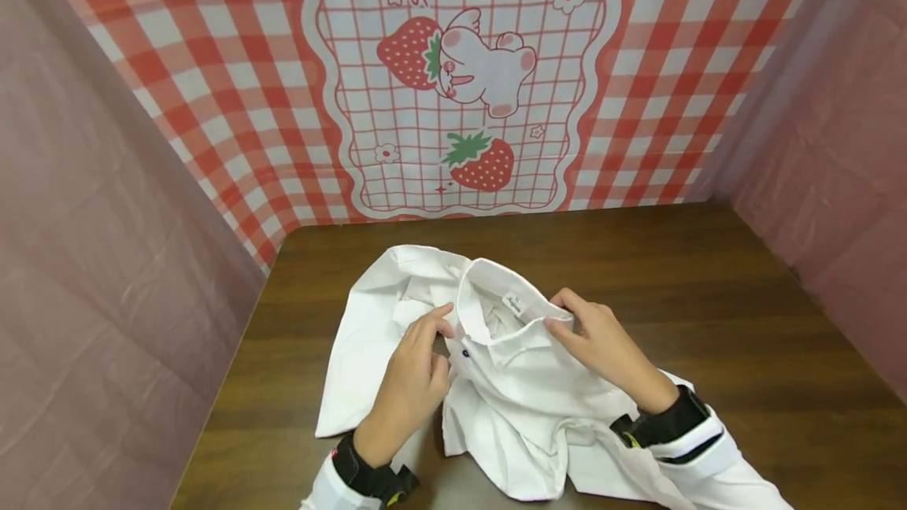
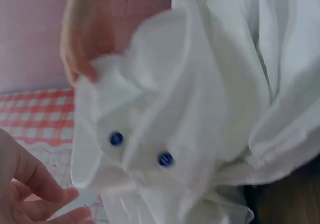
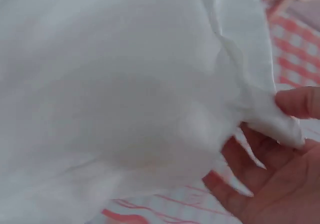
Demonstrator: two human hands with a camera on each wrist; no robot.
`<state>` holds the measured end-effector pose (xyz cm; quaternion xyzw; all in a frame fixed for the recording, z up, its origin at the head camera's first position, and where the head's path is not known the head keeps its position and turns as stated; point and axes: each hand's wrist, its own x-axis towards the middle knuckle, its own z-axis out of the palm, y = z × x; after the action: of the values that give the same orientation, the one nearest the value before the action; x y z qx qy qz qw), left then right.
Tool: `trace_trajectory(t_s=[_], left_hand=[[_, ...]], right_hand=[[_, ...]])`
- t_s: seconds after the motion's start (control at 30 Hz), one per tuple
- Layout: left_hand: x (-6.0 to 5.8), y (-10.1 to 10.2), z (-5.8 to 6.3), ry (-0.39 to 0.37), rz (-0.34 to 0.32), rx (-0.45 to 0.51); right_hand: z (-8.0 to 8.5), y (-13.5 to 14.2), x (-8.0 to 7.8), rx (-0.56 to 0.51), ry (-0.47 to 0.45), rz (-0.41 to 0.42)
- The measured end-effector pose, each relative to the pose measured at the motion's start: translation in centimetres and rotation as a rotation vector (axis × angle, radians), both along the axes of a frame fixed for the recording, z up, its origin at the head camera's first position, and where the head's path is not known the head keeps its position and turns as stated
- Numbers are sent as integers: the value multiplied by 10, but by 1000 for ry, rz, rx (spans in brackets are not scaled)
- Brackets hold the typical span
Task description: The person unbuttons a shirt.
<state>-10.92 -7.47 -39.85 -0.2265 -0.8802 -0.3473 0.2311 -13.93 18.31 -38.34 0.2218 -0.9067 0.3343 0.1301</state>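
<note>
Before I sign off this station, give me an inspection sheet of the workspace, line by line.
Surface: brown wooden table, partly covered by the garment.
Job's things: white garment, rumpled, unfolded; label inside its opening; two blue buttons show in the left wrist view.
Clutter: nothing seen.
Left hand: beside the opening, fingers loosely bent, holding nothing; contact with the garment unclear.
Right hand: pinches the opening's edge between thumb and fingers.
Cables: nothing seen.
Surroundings: red-and-white checked cloth with strawberry print behind; pink drapes at both sides.
</note>
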Motion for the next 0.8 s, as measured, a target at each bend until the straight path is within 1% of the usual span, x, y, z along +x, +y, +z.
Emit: trace_trajectory(t_s=[0.1, 0.17, 0.23, 0.33, 0.4, 0.43, 0.5, 0.63, 0.7, 0.73, 0.8], left_hand=[[-15, -8, 1, 1, -10, 17], [-27, -13, 2, -23, -49, 11], [-40, -19, 4, -65, -124, -8], [-57, -28, 8, -138, -266, -56], [-65, -34, 11, -169, -335, -90], [-67, -37, 12, -173, -361, -103], [-70, -42, 15, -189, -393, -104], [-67, -46, 18, -212, -408, -34], [-64, -46, 20, -212, -380, -5], [-63, -46, 20, -211, -357, 8], [-60, -46, 21, -202, -312, 4]], right_hand=[[18, 0, 6, -33, 10, 60], [27, -3, 10, -44, 46, 135], [33, -8, 15, -50, 90, 228], [38, -17, 23, -70, 141, 377], [39, -22, 27, -89, 137, 446], [38, -23, 29, -97, 125, 465], [36, -24, 31, -104, 92, 462], [29, -17, 32, -71, -15, 344], [25, -10, 30, -37, -57, 280], [23, -7, 30, -22, -59, 252], [21, 0, 28, 6, -27, 200]])
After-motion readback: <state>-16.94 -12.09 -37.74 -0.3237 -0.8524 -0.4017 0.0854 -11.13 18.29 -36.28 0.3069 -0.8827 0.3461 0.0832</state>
